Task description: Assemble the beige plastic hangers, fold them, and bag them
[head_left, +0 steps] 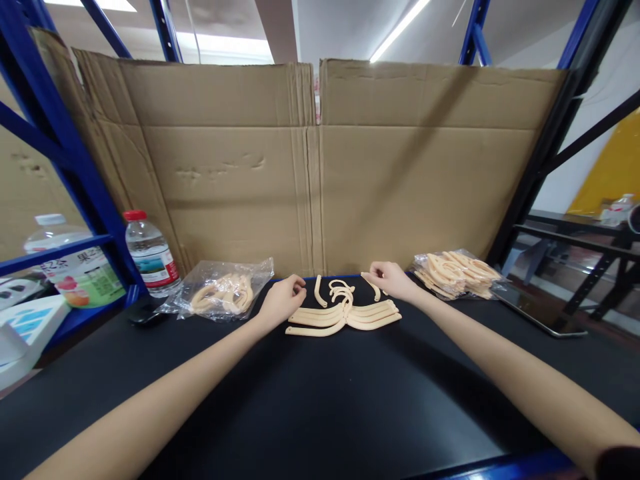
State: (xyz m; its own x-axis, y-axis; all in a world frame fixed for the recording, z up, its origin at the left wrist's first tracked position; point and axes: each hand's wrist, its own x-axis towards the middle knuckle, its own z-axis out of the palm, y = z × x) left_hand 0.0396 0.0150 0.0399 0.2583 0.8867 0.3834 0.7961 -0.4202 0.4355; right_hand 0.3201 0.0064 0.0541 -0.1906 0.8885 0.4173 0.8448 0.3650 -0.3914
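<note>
Several beige folding clothes hangers (320,316) lie in a row on the black table, their hooks (342,291) pointing to the back and their arms spread to both sides. Behind them a loose curved hanger arm (320,292) lies left of the hooks. On the right, a second loose hanger arm (374,288) is pinched at its far end by my right hand (391,280). My left hand (283,299) is beside the left ends of the hangers, fingers loosely bent and apart from the thumb, with nothing visible in it.
A clear bag of beige parts (225,293) is left of my left hand; another bag (455,273) is at the back right. A phone or tablet (540,312) lies at right. A water bottle (150,253) and a black mouse (145,312) stand left. Cardboard (240,187) walls the back.
</note>
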